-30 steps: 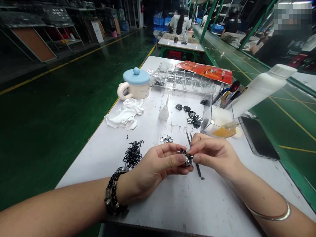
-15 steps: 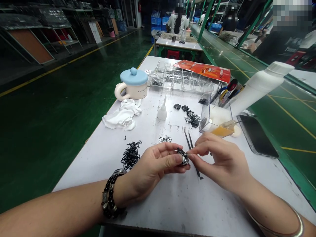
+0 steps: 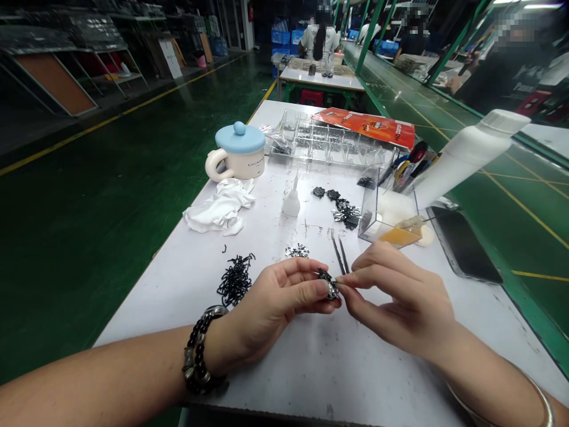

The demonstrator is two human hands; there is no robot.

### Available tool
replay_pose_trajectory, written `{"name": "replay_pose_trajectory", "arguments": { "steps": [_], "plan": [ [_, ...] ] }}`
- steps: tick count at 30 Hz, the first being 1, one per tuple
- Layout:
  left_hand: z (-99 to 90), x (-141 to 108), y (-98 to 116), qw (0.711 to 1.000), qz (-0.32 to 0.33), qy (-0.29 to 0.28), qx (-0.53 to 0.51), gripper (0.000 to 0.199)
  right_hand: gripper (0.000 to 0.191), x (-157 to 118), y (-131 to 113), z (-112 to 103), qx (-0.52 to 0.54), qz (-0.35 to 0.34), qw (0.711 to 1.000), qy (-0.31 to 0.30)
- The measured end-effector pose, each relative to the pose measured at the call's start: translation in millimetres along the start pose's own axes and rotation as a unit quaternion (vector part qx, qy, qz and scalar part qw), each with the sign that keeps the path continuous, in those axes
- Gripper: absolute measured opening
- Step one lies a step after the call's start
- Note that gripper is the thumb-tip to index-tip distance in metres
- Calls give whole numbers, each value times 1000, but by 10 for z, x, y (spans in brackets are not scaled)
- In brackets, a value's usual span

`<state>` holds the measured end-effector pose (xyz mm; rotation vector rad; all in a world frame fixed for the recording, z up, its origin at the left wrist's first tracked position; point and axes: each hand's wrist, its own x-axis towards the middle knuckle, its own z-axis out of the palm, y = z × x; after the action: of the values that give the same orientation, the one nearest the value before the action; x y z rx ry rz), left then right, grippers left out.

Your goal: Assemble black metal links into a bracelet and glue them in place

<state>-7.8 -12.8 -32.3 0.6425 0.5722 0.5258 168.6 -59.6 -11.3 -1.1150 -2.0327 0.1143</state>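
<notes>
Between the thumb and fingers of my left hand (image 3: 284, 296) is a small shiny black piece (image 3: 329, 283). The thumb and index finger of my right hand (image 3: 395, 296) are pinched together at its right edge; what they grip there is too small to make out. Dark tweezers (image 3: 340, 255) lie on the table just beyond my fingers. A pile of small black curved parts (image 3: 235, 280) is left of my left hand, and a little heap of silvery bits (image 3: 297, 251) lies beyond it. Farther back sit several black pieces like the held one (image 3: 347, 214).
On the white table (image 3: 275, 367) stand a small dropper bottle (image 3: 291, 203), a blue-lidded mug (image 3: 242, 154) and a clear tool box (image 3: 386, 216). A white cloth (image 3: 220, 207), divided tray (image 3: 311, 139), white bottle (image 3: 471, 160) and phone (image 3: 464, 243) surround them. People sit beyond.
My right hand has shifted slightly, its back turned a little more, with its fingertips still at the black piece. My left hand is almost unmoved.
</notes>
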Motion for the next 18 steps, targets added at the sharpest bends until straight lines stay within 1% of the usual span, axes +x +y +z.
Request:
{"name": "replay_pose_trajectory", "arguments": {
  "steps": [5, 13, 18],
  "plan": [
    [-6, -5, -1, 1000, 2, -1, 10, 30, 9, -9, 3, -14, 28, 23, 999, -16],
    [11, -17, -9, 1000, 7, 7, 25, 32, 13, -10, -30, -24, -7, -1, 1000, -19],
    [-7, -7, -27, 999, 16, 12, 32, 31, 13, -8, -33, -31, 13, 16, 999, -41]
  ]
}}
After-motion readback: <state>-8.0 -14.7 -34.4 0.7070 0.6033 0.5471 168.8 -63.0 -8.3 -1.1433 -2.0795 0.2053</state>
